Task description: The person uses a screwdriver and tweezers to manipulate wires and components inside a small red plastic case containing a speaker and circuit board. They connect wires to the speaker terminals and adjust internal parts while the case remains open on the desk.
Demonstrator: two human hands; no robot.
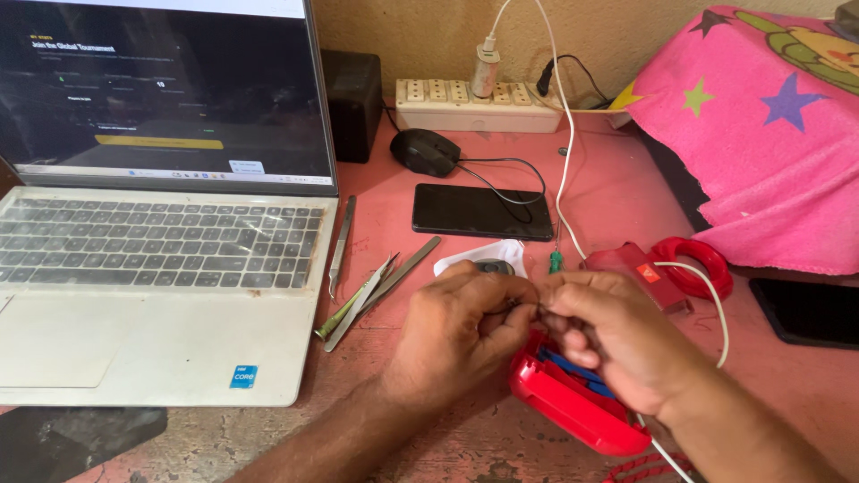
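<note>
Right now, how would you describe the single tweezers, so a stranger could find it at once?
Start at the open laptop on the pink table. Just past its right edge lies the thin grey tweezers, alone and nearly upright in the view. The other metal tools lie slanted in a bunch, nearer the left hand.

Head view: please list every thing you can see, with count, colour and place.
laptop: 1, silver, open, left
mouse: 1, black, behind centre
phone: 1, black, centre
second phone: 1, black, right edge
power strip: 1, cream, by wall
black box: 1, beside laptop screen
tweezers: several, metal, right of laptop
white cable: 1, from strip toward hands
red case: 1, under hands
red ring: 1, right
pink cloth: 1, top right
left hand: grip on a small part, unclear
right hand: meets left hand
</note>
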